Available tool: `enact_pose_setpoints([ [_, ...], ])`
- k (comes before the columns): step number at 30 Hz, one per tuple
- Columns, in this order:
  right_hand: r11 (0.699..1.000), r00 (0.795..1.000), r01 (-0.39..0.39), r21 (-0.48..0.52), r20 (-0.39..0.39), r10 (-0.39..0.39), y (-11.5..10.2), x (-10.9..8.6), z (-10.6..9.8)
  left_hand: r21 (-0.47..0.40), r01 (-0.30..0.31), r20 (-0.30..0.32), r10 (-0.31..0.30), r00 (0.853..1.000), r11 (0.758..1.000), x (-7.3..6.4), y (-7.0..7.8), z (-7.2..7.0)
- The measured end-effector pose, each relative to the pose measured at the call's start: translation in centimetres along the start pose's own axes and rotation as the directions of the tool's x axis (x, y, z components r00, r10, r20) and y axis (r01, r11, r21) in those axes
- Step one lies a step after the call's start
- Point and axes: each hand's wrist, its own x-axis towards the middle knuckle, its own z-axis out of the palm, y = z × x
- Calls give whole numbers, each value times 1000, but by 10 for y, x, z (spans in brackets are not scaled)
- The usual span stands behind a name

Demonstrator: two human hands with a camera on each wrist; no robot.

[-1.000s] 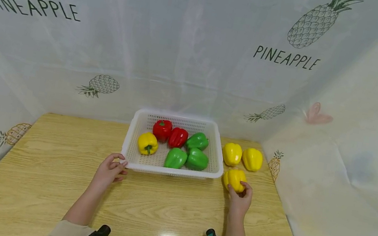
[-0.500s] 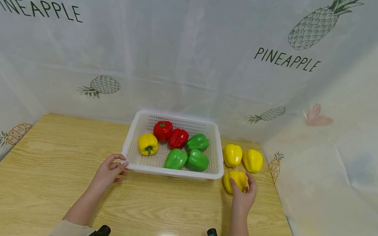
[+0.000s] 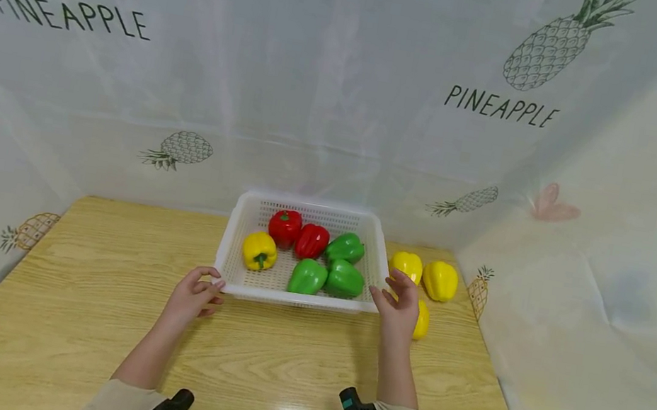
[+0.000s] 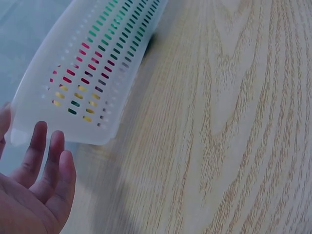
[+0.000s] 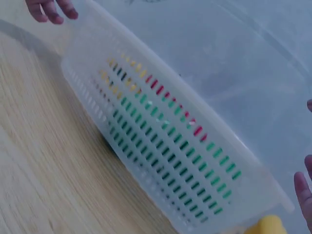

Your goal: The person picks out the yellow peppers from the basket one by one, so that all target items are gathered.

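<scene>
A white perforated plastic basket [image 3: 300, 299] stands on the table, holding a yellow bell pepper [image 3: 259, 251], two red peppers [image 3: 312, 242] and several green peppers [image 3: 308, 277]. My left hand [image 3: 193, 295] is at its front-left corner, fingertips touching the rim; in the left wrist view its relaxed fingers [image 4: 51, 170] spread beside the wall. My right hand [image 3: 398, 311] hovers at the front-right corner with fingers apart and nothing held. Partly behind that hand lies a yellow pepper [image 3: 422, 320]. Whether the right fingertips touch the rim, I cannot tell.
Two more yellow peppers [image 3: 440, 281] lie on the wooden table [image 3: 279, 355] to the right of the basket. A pineapple-print curtain [image 3: 321, 89] hangs close behind the basket and along the table's right side.
My right hand has let go of the front yellow pepper and moved left to the basket's right corner. That pepper stays on the table. My left hand keeps its place.
</scene>
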Motion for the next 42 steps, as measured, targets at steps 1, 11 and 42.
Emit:
enact_pose_setpoints([
  [1, 1000, 1000, -7, 5, 17, 7, 0, -1, 4, 0, 0, 0, 0, 1000, 1000, 0, 0, 0],
  [11, 994, 965, -106, -37, 238, 112, -5, -8, 44, 2, -14, -9, 14, 1000, 1000, -1, 1, 0],
  [42, 950, 812, -150, -276, 514, 277, -4, 0, 140, -16, -10, -20, 10, 1000, 1000, -2, 1, 0],
])
